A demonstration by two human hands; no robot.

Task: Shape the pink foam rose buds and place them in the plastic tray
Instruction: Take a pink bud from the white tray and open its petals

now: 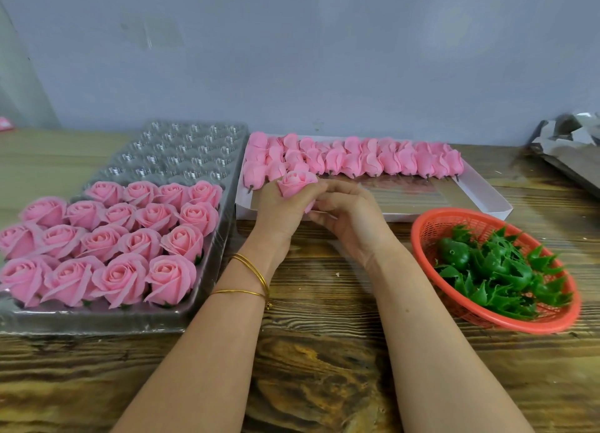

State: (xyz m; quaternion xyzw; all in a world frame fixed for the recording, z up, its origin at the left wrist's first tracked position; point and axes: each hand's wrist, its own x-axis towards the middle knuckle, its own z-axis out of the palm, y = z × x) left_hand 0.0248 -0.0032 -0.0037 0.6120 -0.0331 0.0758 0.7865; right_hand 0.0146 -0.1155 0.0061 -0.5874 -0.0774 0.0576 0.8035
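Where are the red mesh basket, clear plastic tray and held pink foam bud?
red mesh basket (pixel 461 221): head view, bare far wall.
clear plastic tray (pixel 181 153): head view, empty far cells.
held pink foam bud (pixel 295 182): head view, petal top.

Left wrist (pixel 261 260): two thin gold bangles (pixel 251 268) worn together; third gold bangle (pixel 238 292) further up forearm, small bead (pixel 268 304) at clasp. Both forearms bare.

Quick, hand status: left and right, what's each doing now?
Left hand: closed round a pink rose bud.
Right hand: closed, pinching the same bud's outer petals.
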